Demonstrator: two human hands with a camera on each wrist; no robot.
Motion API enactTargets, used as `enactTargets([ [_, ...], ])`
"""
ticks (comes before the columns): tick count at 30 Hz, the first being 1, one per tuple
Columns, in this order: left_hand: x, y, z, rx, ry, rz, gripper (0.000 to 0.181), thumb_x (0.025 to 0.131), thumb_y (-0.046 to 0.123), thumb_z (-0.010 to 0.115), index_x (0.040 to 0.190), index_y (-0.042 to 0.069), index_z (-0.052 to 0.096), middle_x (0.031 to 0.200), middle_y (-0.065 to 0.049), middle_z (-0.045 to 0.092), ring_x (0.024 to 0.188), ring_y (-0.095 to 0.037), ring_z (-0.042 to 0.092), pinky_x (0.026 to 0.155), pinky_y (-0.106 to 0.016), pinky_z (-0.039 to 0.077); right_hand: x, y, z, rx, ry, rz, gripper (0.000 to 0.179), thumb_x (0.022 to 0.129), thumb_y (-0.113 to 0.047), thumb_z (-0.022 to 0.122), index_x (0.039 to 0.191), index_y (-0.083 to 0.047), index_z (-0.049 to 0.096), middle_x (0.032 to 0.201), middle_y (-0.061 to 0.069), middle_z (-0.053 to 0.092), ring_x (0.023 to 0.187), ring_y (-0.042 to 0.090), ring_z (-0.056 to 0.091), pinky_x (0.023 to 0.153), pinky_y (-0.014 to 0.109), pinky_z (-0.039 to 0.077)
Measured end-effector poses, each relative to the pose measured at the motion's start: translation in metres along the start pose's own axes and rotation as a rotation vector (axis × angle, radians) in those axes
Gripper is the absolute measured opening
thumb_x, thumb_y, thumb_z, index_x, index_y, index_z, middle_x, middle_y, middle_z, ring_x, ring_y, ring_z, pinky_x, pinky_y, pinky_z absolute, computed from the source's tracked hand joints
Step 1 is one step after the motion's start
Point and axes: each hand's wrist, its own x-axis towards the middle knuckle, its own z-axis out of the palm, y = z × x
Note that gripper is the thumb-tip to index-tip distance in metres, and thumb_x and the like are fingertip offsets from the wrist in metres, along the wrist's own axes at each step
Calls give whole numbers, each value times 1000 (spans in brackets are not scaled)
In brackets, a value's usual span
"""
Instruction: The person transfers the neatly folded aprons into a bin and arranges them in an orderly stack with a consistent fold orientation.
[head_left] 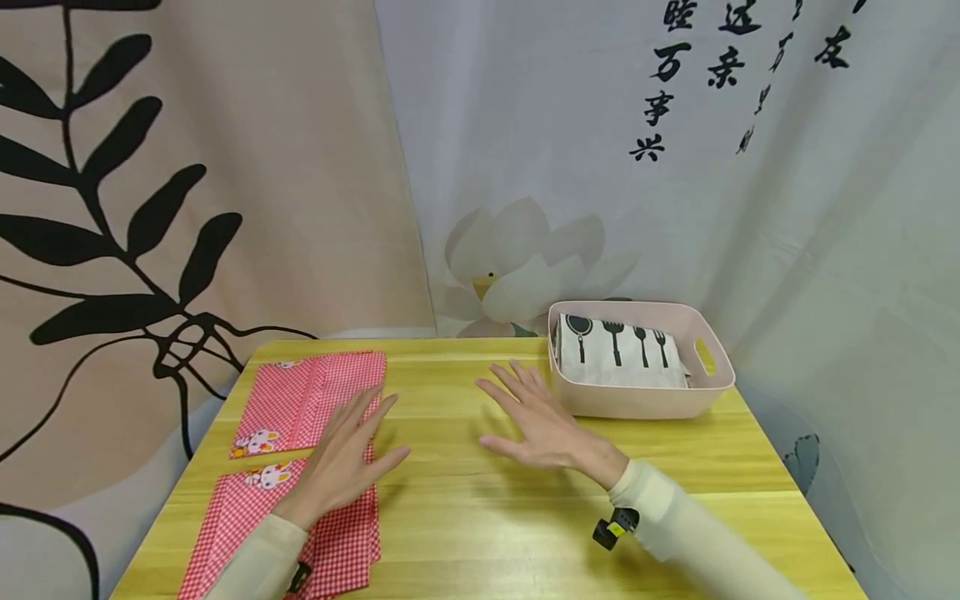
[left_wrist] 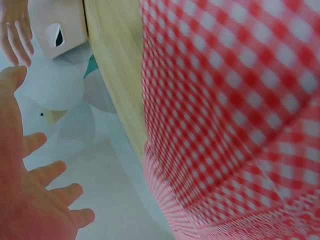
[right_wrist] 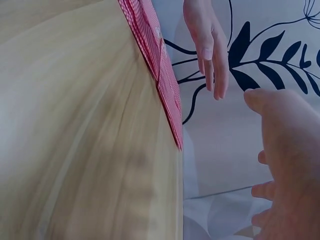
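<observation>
Left hand (head_left: 345, 454): fingers spread wide, thumb off toward the middle of the bench (head_left: 450, 533), nothing in its grasp. It appears raised above the cloths; I see no sure contact.

Right hand (head_left: 543, 425): also wide, holding nothing, over the middle of the bench, its fingers pointing away and toward the left.

Red checked pieces on the left side of the bench, one beyond the other. From the left hand, the far cloth (head_left: 300, 408) lies ahead and to the left; the near cloth (head_left: 247, 508) lies below and behind, partly covered by the forearm. A crease in the far cloth runs front to back. Its outline is close to square in the head view, and foreshortening keeps me from naming a long axis; the near cloth I cannot judge either, too much being hidden.

Relation that I judge decisive for either cloth: the left hand is plainly the nearer, over their inner edges, while the right hand is well apart, across bare wood.

On the other side, the bin (head_left: 637, 402) sits beyond and to the right of the right hand, just beside its fingers in this view. White cloth (head_left: 630, 371) inside, longer side along the bin's length
</observation>
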Motion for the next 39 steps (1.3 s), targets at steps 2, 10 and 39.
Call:
enactTargets([
  [2, -3, -3, -2, -3, 0, -11, 88, 105, 58, 74, 177, 22, 40, 186, -22, 30, 172, -53, 26, 138, -80, 18, 1, -2, 3, -5, -11, -1, 88, 109, -67, 57, 181, -25, 28, 191, 12, 18, 178, 45, 10, 144, 70, 8],
  [10, -17, -15, -5, -12, 14, -33, 85, 104, 57, 77, 174, 20, 46, 185, -21, 32, 171, -54, 28, 136, -82, 20, 6, -7, 13, -24, -39, -11, 89, 110, -70, 53, 182, -25, 26, 192, 10, 16, 179, 43, 7, 145, 68, 8],
  [39, -46, -54, -26, 21, 37, -173, 88, 105, 60, 74, 175, 19, 42, 184, -27, 29, 169, -58, 27, 135, -85, 17, 20, -21, 36, 81, -78, -59, 87, 111, -68, 55, 181, -26, 27, 192, 9, 17, 180, 40, 6, 147, 66, 6],
])
